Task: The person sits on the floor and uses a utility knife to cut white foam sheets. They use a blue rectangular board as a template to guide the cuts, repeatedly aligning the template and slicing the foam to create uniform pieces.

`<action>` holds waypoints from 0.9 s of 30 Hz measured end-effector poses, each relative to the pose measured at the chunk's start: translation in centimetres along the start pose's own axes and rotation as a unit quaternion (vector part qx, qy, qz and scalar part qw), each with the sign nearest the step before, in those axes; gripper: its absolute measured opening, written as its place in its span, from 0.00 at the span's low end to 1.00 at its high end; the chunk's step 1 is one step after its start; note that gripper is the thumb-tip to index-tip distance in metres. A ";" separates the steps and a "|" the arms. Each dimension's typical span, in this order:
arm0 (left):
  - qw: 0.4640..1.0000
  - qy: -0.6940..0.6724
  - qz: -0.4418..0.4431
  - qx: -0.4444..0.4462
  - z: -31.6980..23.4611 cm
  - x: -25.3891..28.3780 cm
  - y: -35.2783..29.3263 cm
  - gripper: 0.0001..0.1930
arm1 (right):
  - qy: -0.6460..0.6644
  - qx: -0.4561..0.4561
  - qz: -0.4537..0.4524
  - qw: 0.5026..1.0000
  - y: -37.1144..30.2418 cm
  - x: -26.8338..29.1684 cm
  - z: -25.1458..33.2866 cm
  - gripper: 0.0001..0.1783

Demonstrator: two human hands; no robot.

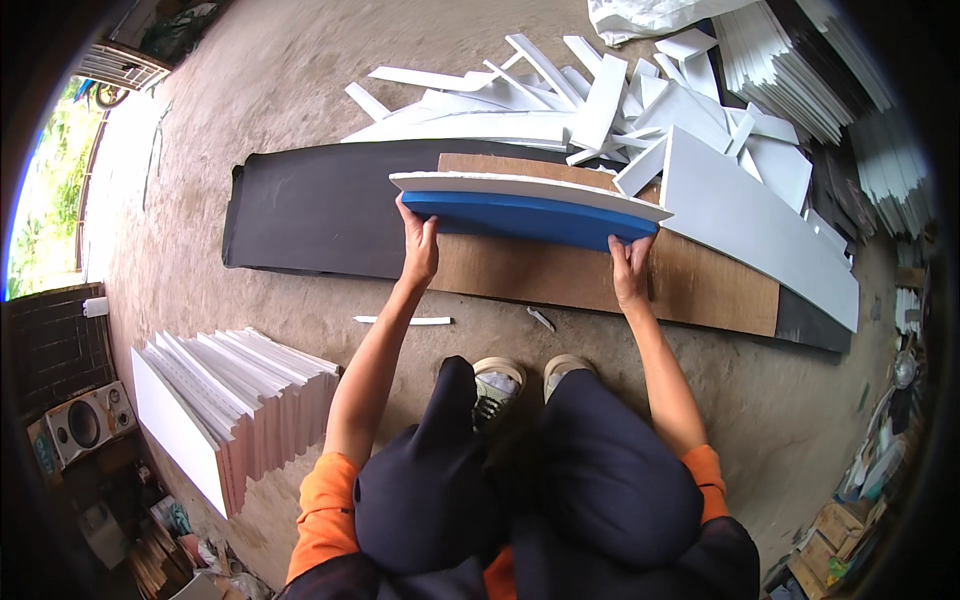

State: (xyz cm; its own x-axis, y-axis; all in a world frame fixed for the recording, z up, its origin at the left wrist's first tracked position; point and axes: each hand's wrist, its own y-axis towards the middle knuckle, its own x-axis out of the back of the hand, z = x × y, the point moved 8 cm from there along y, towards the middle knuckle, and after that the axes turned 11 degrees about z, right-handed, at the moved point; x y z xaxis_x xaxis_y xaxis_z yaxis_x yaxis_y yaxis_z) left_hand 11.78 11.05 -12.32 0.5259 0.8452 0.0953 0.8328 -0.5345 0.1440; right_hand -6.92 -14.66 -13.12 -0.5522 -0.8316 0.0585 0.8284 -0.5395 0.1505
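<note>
Bare concrete floor (790, 410) spreads around the work under daylight from the far left. Over the brown board (590, 280), a blue panel (530, 218) with a white panel (530, 186) along its far side spans the gap between the two hands; whether its underside touches the board cannot be told. The left hand (421, 250) grips the left end and the right hand (630, 270) the right end, thumbs on the near face, the other fingers mostly hidden. Should one grip loosen, that end could drop or the two layers could slip out of line. Pushed far or right, the panels might knock the large white panel (740, 225) or the loose offcuts (600, 105). Both forearms reach forward, elbows bent slightly, wrists nearly level, the knees between them. Beneath the brown board lies a black board (310, 210). Nearer, a white strip (405, 321) and a small cutter (541, 318) lie close before the shoes (500, 378), where a step could catch them. White sheets (240, 400) stand fanned at near left.
</note>
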 end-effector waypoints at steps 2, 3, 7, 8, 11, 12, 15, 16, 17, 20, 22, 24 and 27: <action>1.000 0.010 0.001 -0.019 0.5 0.1 -0.4 0.23 | 0.004 0.016 -0.008 1.000 -0.2 -0.2 0.1 0.16; 0.999 0.013 0.003 -0.029 0.5 0.0 -0.4 0.23 | -0.004 0.022 -0.009 1.000 -0.3 0.0 -0.1 0.16; 0.997 0.062 0.019 -0.032 -0.1 0.0 -0.7 0.22 | -0.037 -0.020 -0.002 0.999 -0.5 0.4 -1.1 0.19; 0.997 0.065 0.030 -0.027 -0.4 0.1 -0.8 0.22 | -0.033 -0.036 -0.003 0.999 -0.7 0.4 -1.2 0.20; 0.990 0.111 0.079 -0.046 -4.3 0.8 0.0 0.22 | -0.047 -0.139 0.023 0.989 -0.1 0.0 -0.5 0.28; 0.985 0.127 0.105 -0.059 -6.5 0.3 0.5 0.22 | -0.046 -0.119 0.030 0.991 0.1 0.6 -0.2 0.28; 0.926 0.326 0.124 -0.147 -17.0 -1.8 1.9 0.22 | -0.054 -0.048 0.016 0.997 -0.2 2.1 1.0 0.32; 0.887 0.407 0.129 -0.175 -20.2 -2.4 1.9 0.22 | -0.065 -0.049 -0.003 0.997 -0.4 2.0 2.6 0.33; 0.866 0.428 0.125 -0.226 -23.4 -3.2 1.7 0.21 | -0.076 -0.050 -0.022 0.996 -0.7 2.3 4.2 0.35; 0.778 0.562 0.136 -0.247 -27.4 -5.8 1.1 0.19 | -0.128 0.024 -0.026 0.991 -0.4 1.6 12.4 0.36; 0.733 0.611 0.121 -0.273 -27.8 -8.1 0.7 0.18 | -0.181 0.128 0.003 0.975 0.1 0.8 18.0 0.35; 0.712 0.625 0.124 -0.297 -26.7 -9.8 0.5 0.17 | -0.283 0.243 0.015 0.928 0.0 -1.5 23.6 0.31; 0.699 0.630 0.127 -0.313 -25.6 -11.5 -0.4 0.16 | -0.307 0.271 0.114 0.905 0.6 -4.3 26.4 0.32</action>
State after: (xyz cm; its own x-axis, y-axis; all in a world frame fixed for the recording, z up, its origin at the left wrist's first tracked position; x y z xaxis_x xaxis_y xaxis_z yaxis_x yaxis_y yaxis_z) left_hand 0.99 1.46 11.73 -0.2548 0.2584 0.9318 0.2946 -0.8971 0.3293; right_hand -6.52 -7.98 12.78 -0.4589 -0.5940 0.6608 0.8512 -0.0806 0.5186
